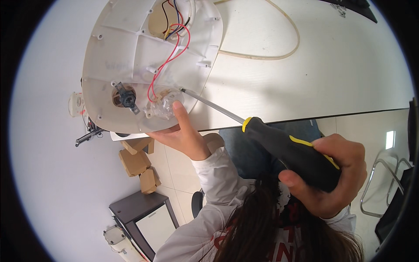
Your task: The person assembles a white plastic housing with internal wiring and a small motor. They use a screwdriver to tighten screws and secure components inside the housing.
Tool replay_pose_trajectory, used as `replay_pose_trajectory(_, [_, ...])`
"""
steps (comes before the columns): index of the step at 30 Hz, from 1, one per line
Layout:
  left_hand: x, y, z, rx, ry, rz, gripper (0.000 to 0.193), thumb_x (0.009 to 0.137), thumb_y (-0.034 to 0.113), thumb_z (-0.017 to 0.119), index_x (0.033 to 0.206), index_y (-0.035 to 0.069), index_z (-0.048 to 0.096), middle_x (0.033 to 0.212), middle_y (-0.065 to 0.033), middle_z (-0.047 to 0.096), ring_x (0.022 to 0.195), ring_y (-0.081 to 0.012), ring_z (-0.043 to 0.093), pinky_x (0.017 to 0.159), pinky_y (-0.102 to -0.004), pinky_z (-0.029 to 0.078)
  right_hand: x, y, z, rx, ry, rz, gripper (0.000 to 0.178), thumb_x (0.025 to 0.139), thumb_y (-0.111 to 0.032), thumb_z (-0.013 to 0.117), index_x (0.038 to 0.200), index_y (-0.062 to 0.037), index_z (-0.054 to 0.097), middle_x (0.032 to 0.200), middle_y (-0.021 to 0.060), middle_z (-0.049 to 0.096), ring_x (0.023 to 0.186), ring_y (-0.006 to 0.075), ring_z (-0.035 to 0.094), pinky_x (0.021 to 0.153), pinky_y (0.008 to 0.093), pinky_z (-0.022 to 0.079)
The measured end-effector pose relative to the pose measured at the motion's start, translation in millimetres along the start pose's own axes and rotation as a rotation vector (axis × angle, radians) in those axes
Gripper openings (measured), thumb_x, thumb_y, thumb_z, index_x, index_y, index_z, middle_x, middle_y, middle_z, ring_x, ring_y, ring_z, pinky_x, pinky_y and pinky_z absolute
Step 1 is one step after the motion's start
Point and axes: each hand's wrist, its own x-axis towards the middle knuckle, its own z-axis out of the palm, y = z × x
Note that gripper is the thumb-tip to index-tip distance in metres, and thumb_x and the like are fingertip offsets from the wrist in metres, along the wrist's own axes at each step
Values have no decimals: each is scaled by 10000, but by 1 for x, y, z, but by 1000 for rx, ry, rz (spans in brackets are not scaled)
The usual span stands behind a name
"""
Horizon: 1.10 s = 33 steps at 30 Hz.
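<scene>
A white plastic housing (115, 56) lies with its hollow, ribbed inside up at the table's left side. My left hand (188, 136) grips its near edge from below, the thumb pressed on a clear plastic part (162, 108) fitted inside. Two red wires (162, 67) run from that part to a round opening with more coloured wires. Beside it sits a dark fitting (127, 98). My right hand (345, 163) is wrapped round the black and yellow handle of a screwdriver (286, 150). Its shaft slants to the far left, the tip at a small post beside the clear part.
The white table (262, 87) has a dark near edge. A pale tube (283, 56) loops across it, and small metal pieces (339, 9) lie at the far right. Cardboard boxes (135, 162) and a dark cabinet (142, 201) stand at lower left, a metal-framed chair (369, 192) at right.
</scene>
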Motion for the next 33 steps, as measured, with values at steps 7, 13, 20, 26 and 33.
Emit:
replay_pose_trajectory(7, [0, -2, 0, 12, -11, -10, 667, 783, 168, 659, 1311, -11, 293, 1284, -146, 396, 1122, -226, 429, 968, -331, 337, 0, 1, 0, 9, -10, -17, 597, 630, -357, 800, 994, 8, 499, 733, 88, 567, 516, 150, 536, 447, 229, 416])
replay_pose_trajectory(13, [0, -4, -1, -16, -16, -7, 663, 780, 171, 661, 1305, -10, 299, 1278, -144, 397, 1126, -226, 424, 965, -333, 343, 2, -1, -2, 9, -34, -31, 547, 617, -352, 805, 941, -4, 535, 682, 97, 587, 490, 171, 533, 421, 246, 409])
replay_pose_trajectory(20, [0, -1, 2, -15, -12, 5, 655, 781, 184, 658, 1295, -20, 305, 1278, -145, 395, 1130, -231, 420, 975, -332, 326, 4, 2, -5, -66, -79, -133, 457, 666, -347, 759, 959, -45, 578, 665, 70, 596, 482, 173, 523, 399, 240, 391])
replay_pose_trajectory(26, [-1, 1, 4, -16, -3, 15, 643, 782, 177, 656, 1288, -20, 311, 1269, -147, 401, 1124, -228, 423, 972, -333, 327, 4, 4, -6, -94, -111, -161, 420, 661, -304, 766, 960, -61, 598, 660, 56, 593, 485, 167, 521, 389, 239, 381])
replay_pose_trajectory(33, [2, -1, 0, -25, -11, 16, 617, 787, 171, 649, 1276, -25, 326, 1258, -144, 414, 1115, -225, 430, 967, -332, 328, 1, 1, -3, -88, -123, -141, 417, 638, -260, 786, 913, -10, 598, 549, 21, 547, 407, 136, 498, 392, 249, 383])
